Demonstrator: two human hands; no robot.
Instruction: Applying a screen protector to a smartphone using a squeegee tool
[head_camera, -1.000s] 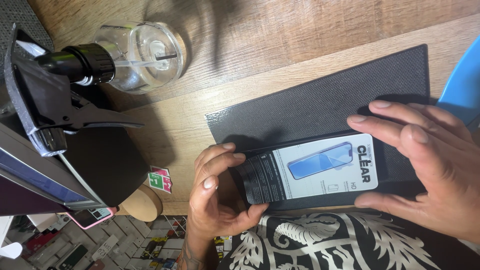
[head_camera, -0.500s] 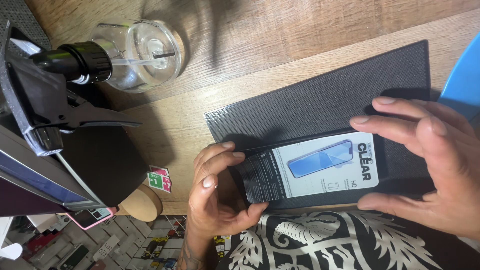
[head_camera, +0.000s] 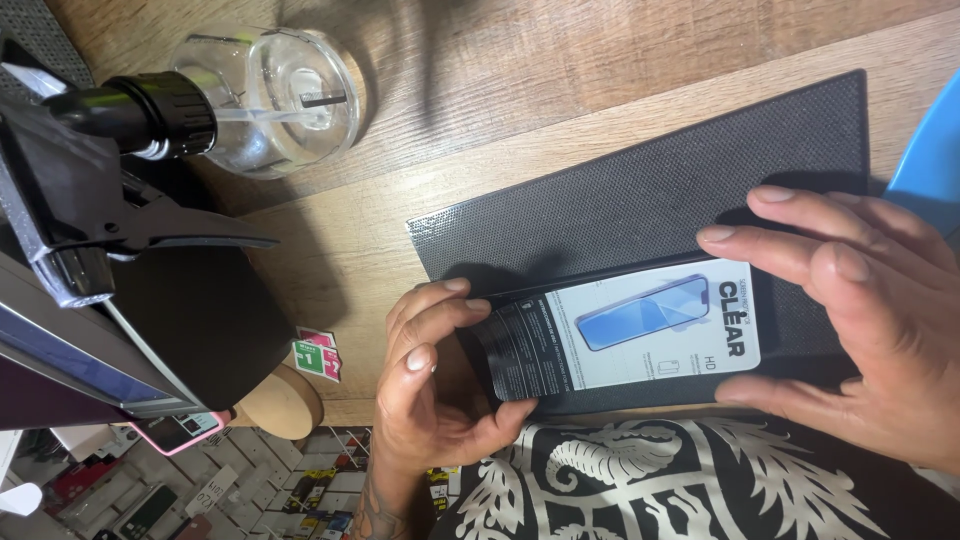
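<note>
Screen-protector packet (head_camera: 640, 335), flat, lying on the black textured mat (head_camera: 650, 190) at the near edge of the wooden table (head_camera: 560, 60): your left hand (head_camera: 430, 390) pinches its dark end between thumb and curled fingers, while your right hand (head_camera: 850, 320) spans the white end, fingers spread. Keep the packet level and both grips light at the edges. A clear spray bottle (head_camera: 260, 100) lies well apart on the wood; shelves of small goods show beneath the table edge.

Both hands grip a flat packet (head_camera: 625, 335) at the mat's (head_camera: 640, 190) near edge: left hand (head_camera: 430, 385) and right hand (head_camera: 850, 310) at opposite ends. A spray bottle (head_camera: 250, 100) stands near the table's far corner.
</note>
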